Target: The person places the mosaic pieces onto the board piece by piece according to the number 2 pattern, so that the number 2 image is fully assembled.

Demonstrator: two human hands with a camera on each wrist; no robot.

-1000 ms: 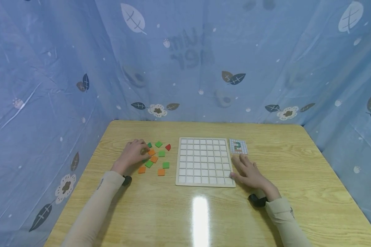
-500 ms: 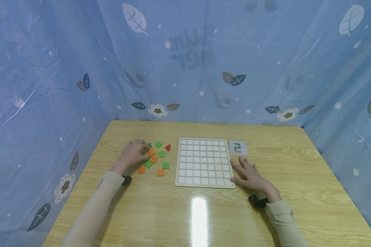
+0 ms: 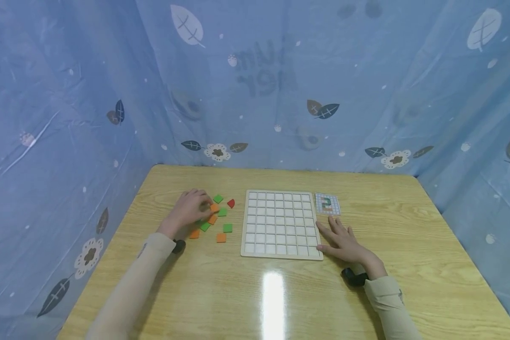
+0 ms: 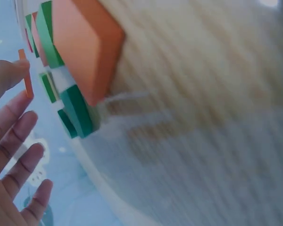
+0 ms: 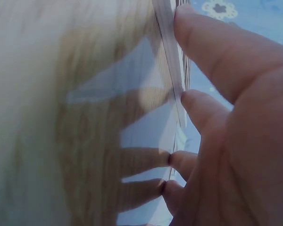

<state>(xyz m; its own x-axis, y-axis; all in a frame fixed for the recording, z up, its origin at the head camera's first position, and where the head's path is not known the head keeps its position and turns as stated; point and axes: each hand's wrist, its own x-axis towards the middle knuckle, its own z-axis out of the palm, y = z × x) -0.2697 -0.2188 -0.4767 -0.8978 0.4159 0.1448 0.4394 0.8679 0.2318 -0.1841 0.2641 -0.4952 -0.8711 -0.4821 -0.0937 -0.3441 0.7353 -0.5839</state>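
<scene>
My left hand (image 3: 187, 208) pinches a flat orange tile (image 4: 28, 84) between thumb and index finger, while the other fingers spread away from it. In the left wrist view, the tile stands on edge. Around the hand lie loose green tiles (image 3: 227, 228), other orange tiles (image 3: 221, 238) and a red quarter-round piece (image 3: 231, 203). Dark green pieces (image 4: 79, 113) show in the left wrist view, but the hand hides them in the head view. My right hand (image 3: 343, 243) has its fingers extended, with thumb and index finger at the right edge of a white gridded board (image 3: 276, 226).
A small printed card (image 3: 327, 204) with a coloured figure on a grid lies beyond the right hand, beside the board's upper right corner. Everything rests on a wooden table (image 3: 221, 293). A blue patterned curtain (image 3: 263, 108) surrounds its back and sides.
My left hand has moved slightly right, carrying the orange tile with it over the dark green piece's place. The right hand shifted slightly along the board's edge, then stayed there.
</scene>
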